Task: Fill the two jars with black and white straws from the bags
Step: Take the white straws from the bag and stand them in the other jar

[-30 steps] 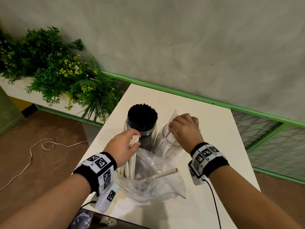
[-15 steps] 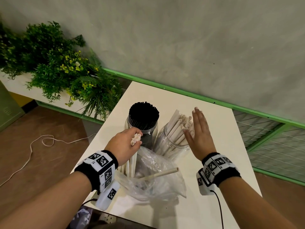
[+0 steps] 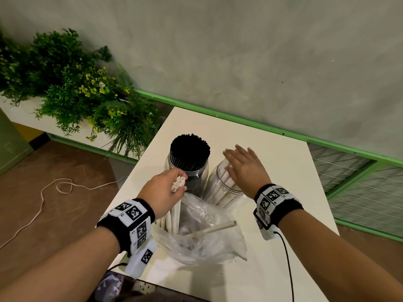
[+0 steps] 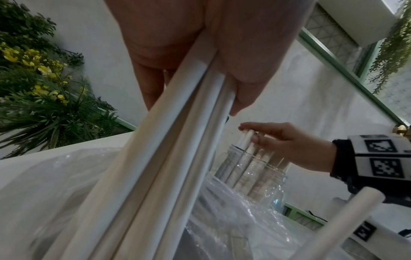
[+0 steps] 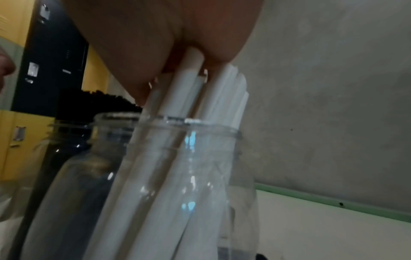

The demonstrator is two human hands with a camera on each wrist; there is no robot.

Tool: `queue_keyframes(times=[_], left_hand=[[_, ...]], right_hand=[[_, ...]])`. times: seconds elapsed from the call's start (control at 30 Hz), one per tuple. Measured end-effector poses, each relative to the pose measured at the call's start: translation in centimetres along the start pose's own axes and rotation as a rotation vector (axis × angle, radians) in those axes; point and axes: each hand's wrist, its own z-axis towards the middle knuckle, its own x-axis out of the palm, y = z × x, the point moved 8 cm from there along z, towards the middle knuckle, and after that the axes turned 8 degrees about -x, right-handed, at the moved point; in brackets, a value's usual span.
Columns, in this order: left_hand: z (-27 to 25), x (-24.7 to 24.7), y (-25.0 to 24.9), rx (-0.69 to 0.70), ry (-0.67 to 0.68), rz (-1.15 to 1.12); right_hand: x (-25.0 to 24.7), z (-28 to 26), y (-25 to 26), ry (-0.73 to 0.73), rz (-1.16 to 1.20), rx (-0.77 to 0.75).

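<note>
Two clear jars stand side by side on the white table (image 3: 283, 162). The left jar (image 3: 174, 164) is packed with black straws (image 3: 190, 152). The right jar (image 3: 220, 188) holds white straws (image 5: 184, 98), and my right hand (image 3: 244, 168) lies flat on their tops with straight fingers (image 4: 262, 128). My left hand (image 3: 162, 192) grips a bundle of white straws (image 3: 178, 185) that stands upright in a clear plastic bag (image 3: 202, 238). The same bundle (image 4: 155, 158) fills the left wrist view. One loose white straw (image 3: 212, 229) pokes out of the bag.
A planter of green plants with yellow flowers (image 3: 72, 92) sits left of the table. A white cord (image 3: 56, 188) trails on the brown floor. A green rail (image 3: 239, 120) and grey wall run behind the table. A wire mesh fence (image 3: 359, 188) lies to the right.
My right hand let go of the white straws in the jar, opened beside them, then moved flat onto their tops. The left hand kept its grip on the bundle.
</note>
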Motion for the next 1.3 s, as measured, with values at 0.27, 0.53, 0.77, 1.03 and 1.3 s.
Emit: queue_keyframes(times=[0.27,0.53,0.77,1.03,1.3], left_hand=[[0.0,0.1,0.0,0.006,0.013,0.010],[0.0,0.2,-0.1,-0.004,0.028,0.013],[-0.1,0.1,-0.1,0.000,0.022,0.005],[-0.1,0.3,-0.4,0.019,0.022,-0.011],[0.0,0.3,-0.4,0.020,0.021,-0.007]], right_hand=[[1.4,-4.4,-3.2,0.106,0.429,0.300],[1.5,-0.2,-3.3,0.071,0.421,0.217],[0.3,0.8,-3.4,-0.182,0.236,0.259],[1.3,2.5,-4.3,0.119,0.132,0.242],[0.6,2.3,-3.5,0.055,0.365,0.206]])
